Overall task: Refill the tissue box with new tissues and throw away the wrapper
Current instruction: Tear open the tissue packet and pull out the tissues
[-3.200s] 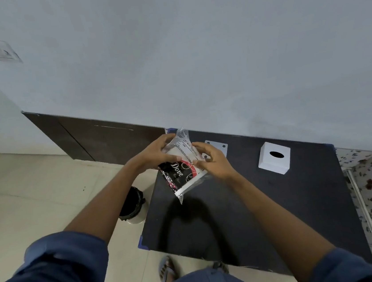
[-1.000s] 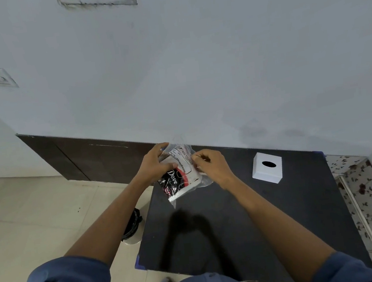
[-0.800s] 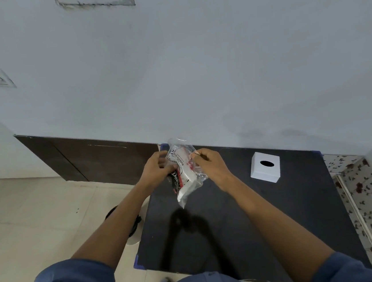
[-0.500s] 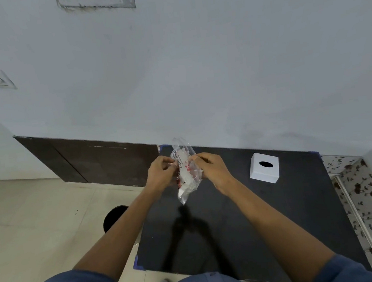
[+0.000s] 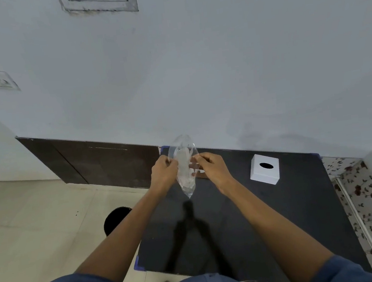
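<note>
Clear crinkled plastic tissue packet (image 5: 184, 168) hangs edge-on between both hands, above the black desk (image 5: 247, 222); the left hand (image 5: 164, 172) pinches its left side and the right hand (image 5: 209, 167) pinches its right side, so the two hands are close together and both closed on it; the white square tissue box (image 5: 264, 172) with an oval opening stands on the desk, well to the right of the hands; a round black bin (image 5: 116, 219) is on the floor, below and left of the left hand.
</note>
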